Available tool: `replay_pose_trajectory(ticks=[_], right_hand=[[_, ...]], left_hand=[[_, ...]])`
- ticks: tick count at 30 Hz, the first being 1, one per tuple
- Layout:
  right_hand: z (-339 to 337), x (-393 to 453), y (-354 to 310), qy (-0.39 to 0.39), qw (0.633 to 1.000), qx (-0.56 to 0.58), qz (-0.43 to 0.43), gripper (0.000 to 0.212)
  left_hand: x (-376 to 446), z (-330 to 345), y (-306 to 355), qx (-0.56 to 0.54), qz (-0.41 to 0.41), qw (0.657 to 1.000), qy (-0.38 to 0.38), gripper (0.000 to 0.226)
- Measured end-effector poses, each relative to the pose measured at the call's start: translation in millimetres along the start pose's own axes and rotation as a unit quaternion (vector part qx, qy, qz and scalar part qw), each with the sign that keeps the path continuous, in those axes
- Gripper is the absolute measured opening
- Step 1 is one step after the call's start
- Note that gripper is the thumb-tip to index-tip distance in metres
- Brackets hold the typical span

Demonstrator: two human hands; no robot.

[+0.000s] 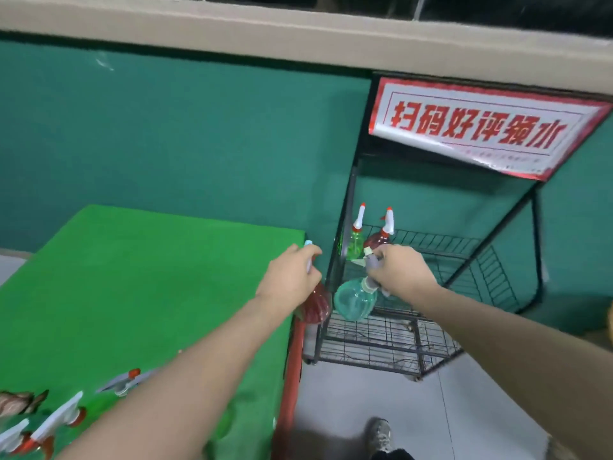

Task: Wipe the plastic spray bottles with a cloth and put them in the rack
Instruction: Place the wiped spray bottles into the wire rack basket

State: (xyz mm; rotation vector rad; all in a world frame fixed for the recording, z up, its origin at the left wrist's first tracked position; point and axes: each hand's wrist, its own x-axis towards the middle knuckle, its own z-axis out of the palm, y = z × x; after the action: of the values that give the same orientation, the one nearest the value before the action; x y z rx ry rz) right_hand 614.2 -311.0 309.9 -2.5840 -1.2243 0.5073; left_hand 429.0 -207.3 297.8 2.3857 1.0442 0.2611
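My left hand (292,277) grips the spray head of a red bottle (316,305), which hangs just past the right edge of the green table. My right hand (399,272) grips the grey head of a round teal bottle (353,298) in front of the black wire rack (391,330). On the rack's shelf stand a green bottle (355,240) and a dark red bottle (378,239), both with white and red nozzles. Several more spray bottles (56,421) lie at the table's near left. No cloth is clearly visible.
The green-covered table (149,277) fills the left, with a red edge on its right side. A red and white sign (477,127) tops the rack. Dark green wall stands behind. Grey floor and a shoe (379,434) lie below.
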Motion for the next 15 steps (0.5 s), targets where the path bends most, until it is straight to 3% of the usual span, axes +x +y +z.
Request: replay_pose_trajectory(ticks=[8,15], right_hand=[[-65.9,22.6,61.6,0.043,0.997,0.005,0.07,0.014],[-56.8,82.0,110.1,0.025,0.995,0.036,0.087,0.02]], left_hand=[[56.5,16.0,77.8,-0.024,0.076,0.997,-0.014,0.047],[117.6,67.1,115.4,-0.005,0.034,0.998,-0.045,0.064]])
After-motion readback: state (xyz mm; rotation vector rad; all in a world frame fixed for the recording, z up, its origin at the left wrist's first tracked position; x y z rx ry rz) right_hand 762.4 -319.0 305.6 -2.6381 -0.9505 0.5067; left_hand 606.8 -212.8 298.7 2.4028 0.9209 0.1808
